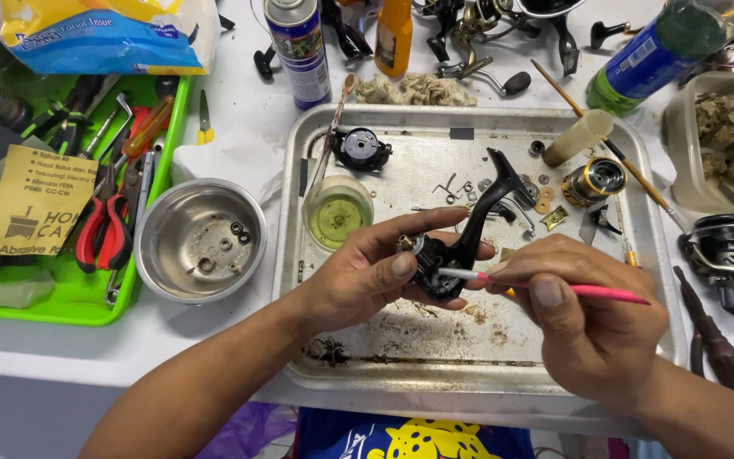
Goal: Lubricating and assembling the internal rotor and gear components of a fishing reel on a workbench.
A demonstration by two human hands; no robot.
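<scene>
Left hand (367, 276) has its fingers closed around a black fishing reel body (452, 255), held up over the metal tray (639, 340) so grime drops into it. Right hand (579, 327) pinches a pink-handled brush (571, 289) pen-style, tip touching the reel for fine control; small glass cup (337, 212) of yellowish liquid sits near.

Bright, even light; perhaps slight edge distortion.

A repair workbench: green tool tray (61, 302) with pliers (102, 229) and screwdrivers, spray cans (299, 51), dismantled fishing reels (728, 255), small parts on a greasy metal tray (486, 374).
</scene>
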